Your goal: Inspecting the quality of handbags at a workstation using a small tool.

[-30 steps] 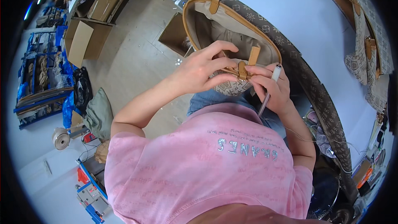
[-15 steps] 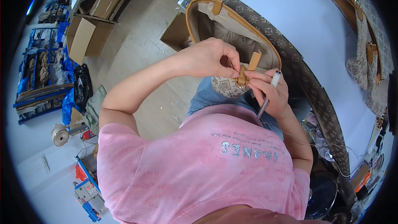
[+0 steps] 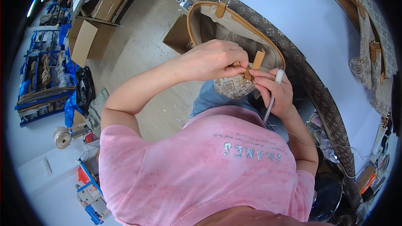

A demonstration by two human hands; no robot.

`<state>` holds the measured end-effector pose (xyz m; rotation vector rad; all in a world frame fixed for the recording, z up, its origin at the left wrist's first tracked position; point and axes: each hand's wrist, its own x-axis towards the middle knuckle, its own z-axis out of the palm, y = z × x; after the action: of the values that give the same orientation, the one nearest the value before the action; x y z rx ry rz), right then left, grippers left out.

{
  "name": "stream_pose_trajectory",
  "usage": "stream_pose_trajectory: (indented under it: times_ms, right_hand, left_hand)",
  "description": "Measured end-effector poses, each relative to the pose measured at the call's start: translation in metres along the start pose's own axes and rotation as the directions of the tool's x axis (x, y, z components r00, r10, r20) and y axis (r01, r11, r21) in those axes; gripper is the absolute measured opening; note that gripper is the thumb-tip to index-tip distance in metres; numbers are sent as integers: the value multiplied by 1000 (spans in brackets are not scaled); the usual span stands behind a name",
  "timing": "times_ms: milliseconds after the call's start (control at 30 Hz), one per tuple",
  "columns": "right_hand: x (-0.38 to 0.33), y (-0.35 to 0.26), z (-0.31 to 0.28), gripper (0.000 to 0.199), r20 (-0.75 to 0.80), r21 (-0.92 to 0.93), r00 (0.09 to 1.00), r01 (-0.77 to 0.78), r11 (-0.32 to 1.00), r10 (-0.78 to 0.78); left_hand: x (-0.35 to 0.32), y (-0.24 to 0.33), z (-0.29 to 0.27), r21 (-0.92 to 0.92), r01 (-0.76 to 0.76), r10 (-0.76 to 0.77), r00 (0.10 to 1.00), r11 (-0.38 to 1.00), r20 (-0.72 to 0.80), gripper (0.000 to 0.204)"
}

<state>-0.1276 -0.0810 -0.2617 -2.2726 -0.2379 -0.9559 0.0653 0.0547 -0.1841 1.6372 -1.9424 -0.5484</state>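
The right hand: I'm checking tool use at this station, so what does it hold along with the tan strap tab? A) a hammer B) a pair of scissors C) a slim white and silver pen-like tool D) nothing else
C: the right hand pinches the tan strap tab of the patterned bag with its fingertips while a slim white and silver pen-like tool runs through its grip, white tip upward.
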Motion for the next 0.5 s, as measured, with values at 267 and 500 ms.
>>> stream_pose_trajectory:
  times_ms: [267,500]
  right_hand:
    - [7,-13,-18,69,-38,764,891,-265,588,452]
    - [21,-9,-24,30,275,751,845,-487,446,459]
  left_hand:
    - [-1,1,2,-178,123,-114,992,976,58,11]
    - [-5,-1,0,-263,160,-146,987,951,70,9]
